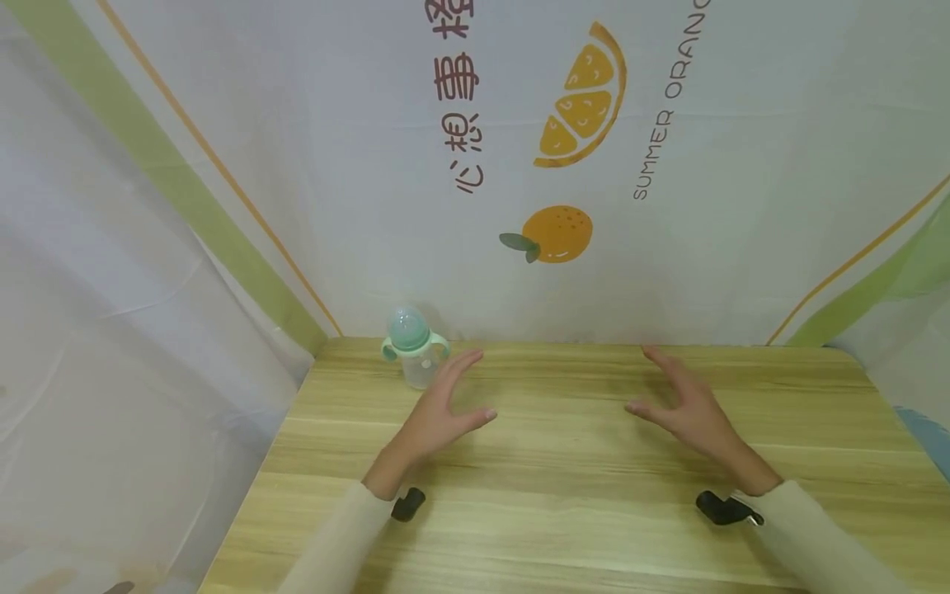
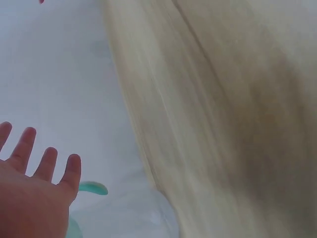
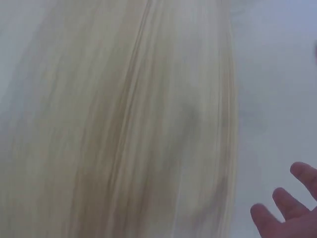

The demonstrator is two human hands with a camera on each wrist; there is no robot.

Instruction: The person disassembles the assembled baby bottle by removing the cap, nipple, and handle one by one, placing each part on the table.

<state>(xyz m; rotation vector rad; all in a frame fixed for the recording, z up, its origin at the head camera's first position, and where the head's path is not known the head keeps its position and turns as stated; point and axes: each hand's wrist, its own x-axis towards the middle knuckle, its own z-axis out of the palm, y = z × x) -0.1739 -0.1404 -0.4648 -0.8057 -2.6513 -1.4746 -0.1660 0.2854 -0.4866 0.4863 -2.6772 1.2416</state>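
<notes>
- Head view: the bottle [image 1: 417, 346] stands upright at the table's [image 1: 564, 511] far left, close to the cloth [image 1: 371, 165].
- The left hand [image 1: 438, 421] is just beside it, partly covering its lower right side; its grip is released, thumb and fingers apart. I cannot tell whether it touches the bottle.
- The right hand [image 1: 693, 412] is likewise ungripped over the table's right half, thumb apart, well away from the bottle.
- Left wrist view: four fingers [image 2: 47, 163] fan out, with a green handle [image 2: 93, 188] showing just behind them.
- Right wrist view: relaxed, separated fingertips [image 3: 265, 216] show at lower right, against the cloth.
</notes>
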